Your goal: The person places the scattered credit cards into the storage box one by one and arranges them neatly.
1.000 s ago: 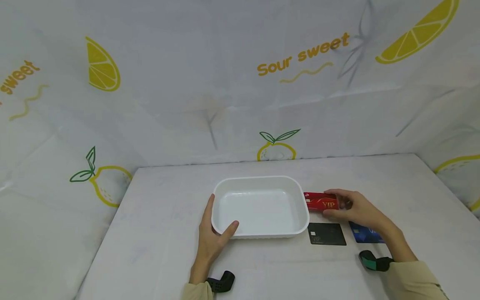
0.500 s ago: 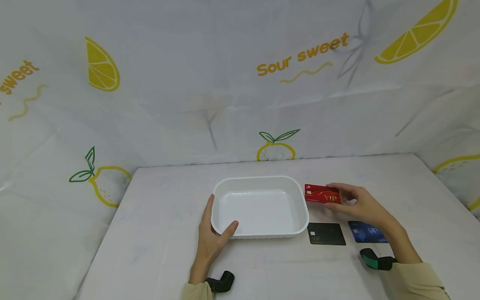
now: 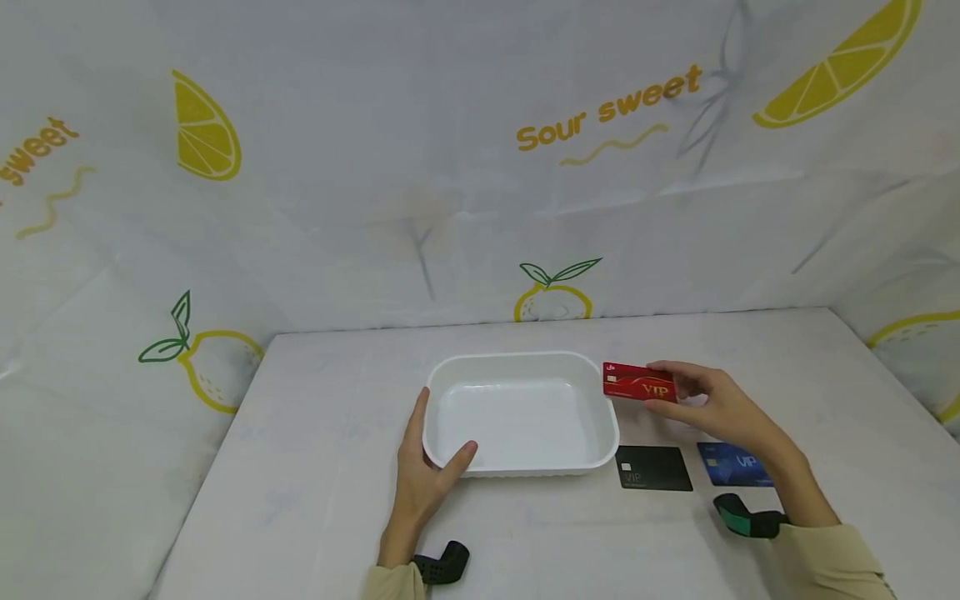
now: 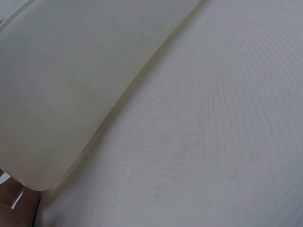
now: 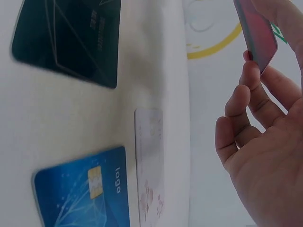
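The tray's near left corner is gripped by the left hand [image 3: 422, 482], its thumb laid over the near rim, its fingers set against the left wall. The tray [image 3: 521, 417] is seated on the table [image 3: 315, 458]. The red card [image 3: 630, 381] is held above the table, its left end seen at the tray's right rim; contact cannot be confirmed. A black card [image 3: 654, 469] is laid beside the near right corner. The red card's right end is pinched between the right hand's [image 3: 720, 406] thumb and fingers. A blue card [image 3: 731, 465] is laid right of the black; on its far side, a white card [image 5: 149, 165] is noted.
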Demonstrator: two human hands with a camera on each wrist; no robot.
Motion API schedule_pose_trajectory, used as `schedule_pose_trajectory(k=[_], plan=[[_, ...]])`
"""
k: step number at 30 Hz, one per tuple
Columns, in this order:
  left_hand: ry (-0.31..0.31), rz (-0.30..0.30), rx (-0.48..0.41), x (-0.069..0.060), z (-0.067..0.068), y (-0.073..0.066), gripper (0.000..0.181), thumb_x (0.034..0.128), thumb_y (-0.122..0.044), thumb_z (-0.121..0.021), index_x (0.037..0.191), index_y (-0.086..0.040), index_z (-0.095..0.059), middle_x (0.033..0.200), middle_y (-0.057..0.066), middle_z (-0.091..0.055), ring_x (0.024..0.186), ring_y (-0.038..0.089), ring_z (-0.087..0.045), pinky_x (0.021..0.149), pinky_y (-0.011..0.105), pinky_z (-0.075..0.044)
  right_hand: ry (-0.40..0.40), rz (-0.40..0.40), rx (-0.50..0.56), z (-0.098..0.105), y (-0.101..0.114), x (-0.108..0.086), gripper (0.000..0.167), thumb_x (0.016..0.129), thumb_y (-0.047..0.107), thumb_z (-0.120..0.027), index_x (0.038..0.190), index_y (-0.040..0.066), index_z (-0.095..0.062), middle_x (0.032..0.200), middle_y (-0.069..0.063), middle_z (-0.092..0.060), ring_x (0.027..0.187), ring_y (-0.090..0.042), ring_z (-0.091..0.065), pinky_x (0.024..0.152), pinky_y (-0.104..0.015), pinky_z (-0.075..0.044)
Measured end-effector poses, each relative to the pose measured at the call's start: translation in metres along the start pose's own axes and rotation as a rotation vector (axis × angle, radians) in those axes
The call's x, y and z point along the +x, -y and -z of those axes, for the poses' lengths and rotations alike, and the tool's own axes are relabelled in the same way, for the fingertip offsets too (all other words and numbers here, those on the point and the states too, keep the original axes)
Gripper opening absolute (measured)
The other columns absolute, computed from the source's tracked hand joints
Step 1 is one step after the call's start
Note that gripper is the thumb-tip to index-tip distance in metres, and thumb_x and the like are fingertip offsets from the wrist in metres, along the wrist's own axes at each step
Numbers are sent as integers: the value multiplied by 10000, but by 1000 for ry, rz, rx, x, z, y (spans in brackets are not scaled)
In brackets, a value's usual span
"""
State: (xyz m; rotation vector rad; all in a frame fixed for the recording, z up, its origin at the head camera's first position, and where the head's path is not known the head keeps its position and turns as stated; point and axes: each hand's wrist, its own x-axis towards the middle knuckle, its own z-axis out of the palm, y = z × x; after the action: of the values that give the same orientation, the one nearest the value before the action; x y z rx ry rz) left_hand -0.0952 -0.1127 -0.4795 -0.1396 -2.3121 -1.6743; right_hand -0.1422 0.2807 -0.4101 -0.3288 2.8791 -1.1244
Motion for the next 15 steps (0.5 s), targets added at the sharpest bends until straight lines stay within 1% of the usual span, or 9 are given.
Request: schedule_pose_trajectory(k=[6, 9, 12, 15], plan=[[1, -8, -9, 0, 0, 1, 981, 791, -271, -806, 1615, -130, -294, 1642, 127, -387, 1503, 325, -403, 1188, 588, -343, 15, 5, 29, -3, 9, 3, 619, 886, 258, -796, 1403, 1, -575, 1296, -280, -643, 1012, -308, -594, 648, -230, -568], [1, -8, -5, 0, 0, 1, 979, 793, -278, -805, 1616, -136, -294, 1644, 111, -386, 1504, 315, -403, 1193, 566, -347, 16, 9, 27, -4, 13, 4, 621, 877, 263, -803, 1397, 6, -582, 1291, -269, -647, 1009, -293, -589, 645, -229, -571], [0, -9, 3, 0, 0, 1, 979, 793, -283, -805, 1616, -139, -294, 1646, 97, -385, 1507, 305, -400, 1202, 533, -349, 15, 14, 10, -6, 16, 6, 618, 869, 265, -810, 1388, 7, -593, 1279, -254, -658, 1003, -277, -590, 670, -202, -560], [-4, -14, 7, 0, 0, 1, 981, 789, -283, -806, 1615, -134, -297, 1644, 103, -388, 1510, 313, -397, 1203, 537, -345, 21, 19, 9, -7, 19, 8, 624, 864, 268, -814, 1388, 10, -596, 1276, -246, -660, 1006, -274, -593, 684, -192, -556]])
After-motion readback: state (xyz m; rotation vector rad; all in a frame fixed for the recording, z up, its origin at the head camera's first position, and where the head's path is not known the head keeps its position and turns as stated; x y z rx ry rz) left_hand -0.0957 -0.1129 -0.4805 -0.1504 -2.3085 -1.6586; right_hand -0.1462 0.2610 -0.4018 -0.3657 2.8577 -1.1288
